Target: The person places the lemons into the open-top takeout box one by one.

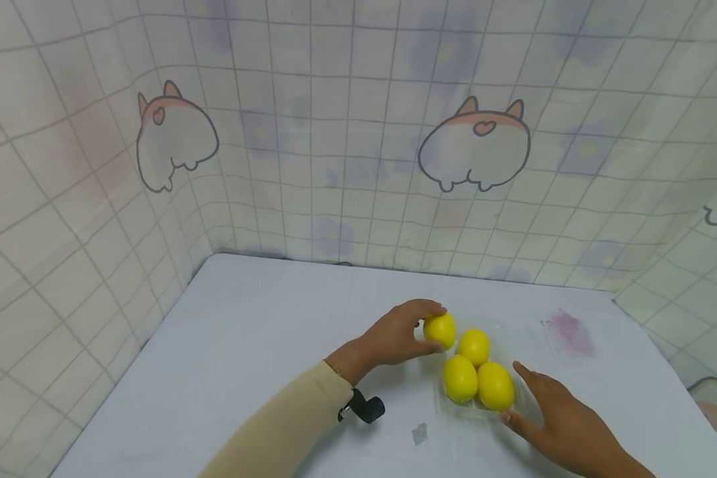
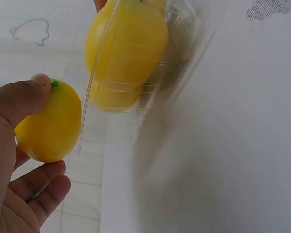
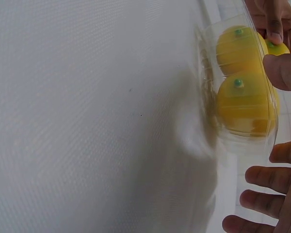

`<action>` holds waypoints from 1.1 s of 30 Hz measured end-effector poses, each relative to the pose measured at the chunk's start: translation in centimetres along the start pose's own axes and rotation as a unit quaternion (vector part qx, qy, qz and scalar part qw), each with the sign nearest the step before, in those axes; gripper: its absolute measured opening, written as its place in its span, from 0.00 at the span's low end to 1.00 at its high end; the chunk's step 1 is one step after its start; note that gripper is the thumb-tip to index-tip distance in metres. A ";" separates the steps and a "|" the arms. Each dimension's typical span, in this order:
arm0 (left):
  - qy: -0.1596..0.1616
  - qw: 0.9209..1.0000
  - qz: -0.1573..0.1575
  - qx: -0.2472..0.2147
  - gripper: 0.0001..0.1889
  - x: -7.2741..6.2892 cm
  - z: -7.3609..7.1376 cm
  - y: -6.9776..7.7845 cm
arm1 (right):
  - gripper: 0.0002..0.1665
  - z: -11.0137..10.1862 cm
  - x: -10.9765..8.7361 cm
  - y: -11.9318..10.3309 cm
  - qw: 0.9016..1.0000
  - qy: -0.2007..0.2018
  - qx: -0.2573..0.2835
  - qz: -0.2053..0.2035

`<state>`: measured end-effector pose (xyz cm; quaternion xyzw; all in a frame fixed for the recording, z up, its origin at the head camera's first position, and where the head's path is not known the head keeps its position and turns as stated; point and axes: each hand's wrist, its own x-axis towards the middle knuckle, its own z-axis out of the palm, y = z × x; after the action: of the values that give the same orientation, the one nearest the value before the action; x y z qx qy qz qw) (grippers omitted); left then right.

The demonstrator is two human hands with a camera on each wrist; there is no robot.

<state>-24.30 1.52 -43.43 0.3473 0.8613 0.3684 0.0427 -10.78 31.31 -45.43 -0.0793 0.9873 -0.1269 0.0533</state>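
Note:
My left hand [image 1: 397,335] holds a smooth oval yellow fruit [image 1: 439,330] between thumb and fingers; a small green stem tip shows on the fruit [image 2: 51,121] in the left wrist view. It is at the left far corner of a clear plastic container [image 1: 463,410], close to the rim. Three like yellow fruits [image 1: 494,386] sit together inside the container. My right hand [image 1: 564,425] is at the container's right near side, fingers spread and apart, holding nothing. In the right wrist view its thumb [image 3: 281,73] overlaps the rim; whether it touches, I cannot tell.
The container stands on a white-covered table [image 1: 263,332]. A grey patch [image 1: 419,434] lies near its front, and a pinkish stain [image 1: 570,332] marks the cloth to the right. Tiled-pattern curtains [image 1: 334,166] close off the back and sides. A black device [image 1: 367,406] sits at the left wrist.

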 end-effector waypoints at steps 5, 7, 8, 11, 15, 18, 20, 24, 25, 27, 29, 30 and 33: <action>-0.002 1.000 0.000 0.000 0.33 0.4 0.4 0.3 | 0.62 0.0 -0.1 -0.1 1.000 0.011 0.003 -0.003; -0.003 1.000 0.000 0.004 0.33 0.5 0.6 0.5 | 0.61 -0.1 -0.2 -0.1 1.000 0.013 0.003 -0.005; -0.003 1.000 -0.001 0.007 0.33 0.6 0.6 0.6 | 0.61 -0.1 -0.1 -0.1 1.000 0.014 0.003 -0.006; -0.006 1.000 -0.004 0.021 0.33 0.8 0.9 0.9 | 0.61 0.0 -0.1 -0.1 1.000 0.014 0.004 -0.007; -0.010 0.999 -0.004 0.032 0.33 1.2 1.1 1.3 | 0.60 0.0 -0.2 -0.1 1.000 0.020 0.007 -0.010; -0.014 0.999 -0.005 0.029 0.32 1.4 1.4 1.5 | 0.60 0.1 -0.2 -0.1 1.000 0.024 0.006 -0.012; -0.017 0.999 -0.007 0.029 0.32 1.5 1.7 1.5 | 0.59 0.1 -0.2 -0.1 0.999 0.029 0.005 -0.014; -0.020 0.999 -0.010 0.041 0.31 1.7 2.2 1.5 | 0.59 0.4 -0.2 0.0 0.999 0.034 0.004 -0.016; -0.020 0.999 -0.009 0.047 0.30 1.7 2.3 1.5 | 0.59 0.4 -0.2 0.1 0.999 0.034 0.003 -0.016; -0.018 0.998 -0.004 0.059 0.28 1.8 2.3 1.5 | 0.60 0.5 -0.1 0.1 0.999 0.034 0.001 -0.015; -0.017 0.997 0.003 0.071 0.27 1.8 2.4 1.5 | 0.60 0.5 -0.1 0.2 0.999 0.034 -0.002 -0.015; -0.017 0.997 0.007 0.076 0.26 1.9 2.4 1.5 | 0.60 0.5 0.0 0.2 0.999 0.035 -0.003 -0.015; -0.018 0.996 0.013 0.089 0.26 2.0 2.3 1.6 | 0.60 0.5 0.0 0.2 0.999 0.035 -0.005 -0.015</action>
<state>-24.10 4.94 -43.67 0.3674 0.8851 0.2849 0.0229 -10.72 31.42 -45.96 -0.0899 0.9879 -0.1258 0.0160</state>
